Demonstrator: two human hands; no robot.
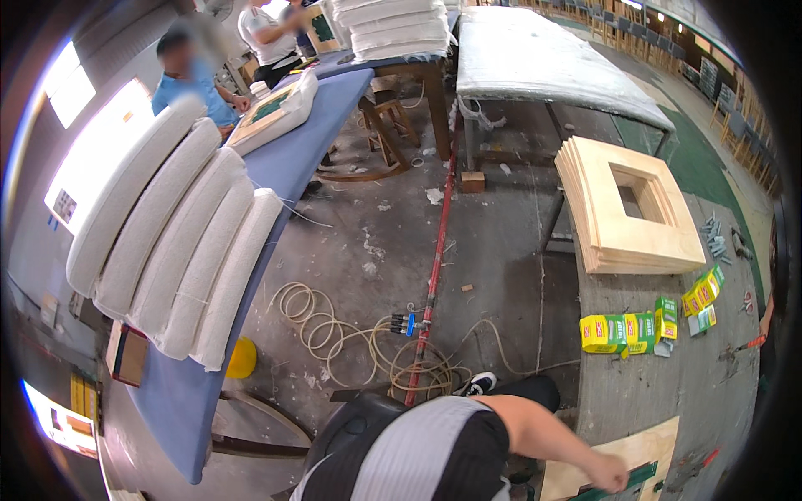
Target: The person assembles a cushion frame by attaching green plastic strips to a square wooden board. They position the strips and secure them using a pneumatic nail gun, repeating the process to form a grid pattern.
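Plywood panel (648, 442): lies on the near end of the right-hand grey table (614, 388), partly cut off by the lower edge of view; the flat lay presumably gives it support from beneath.
Green piece (643, 474): rests on the panel, at the hand; whether it is fixed or loose cannot be determined.
Left grip (608, 473): at the green piece, fingers apparently curled; cannot tell whether they pinch it or only bear on it. The arm reaches across the panel, probably to steady the work.
Right grip: out of view; state cannot be told.
Yellow-and-green boxes (601, 334): grouped beyond the panel on the same table, apparently for easy reach.
Metal fasteners (716, 238): loose in a heap beside the panel stack.
Panel stack (685, 242): square-holed plywood, piled flat with openings roughly aligned, likely for stability.
White cushions (188, 242): stand on edge, side by side, on the blue table (171, 426); the arrangement likely saves surface.
Co-worker (200, 96): in a blue shirt, beside a white padded panel (292, 104) on the blue table.
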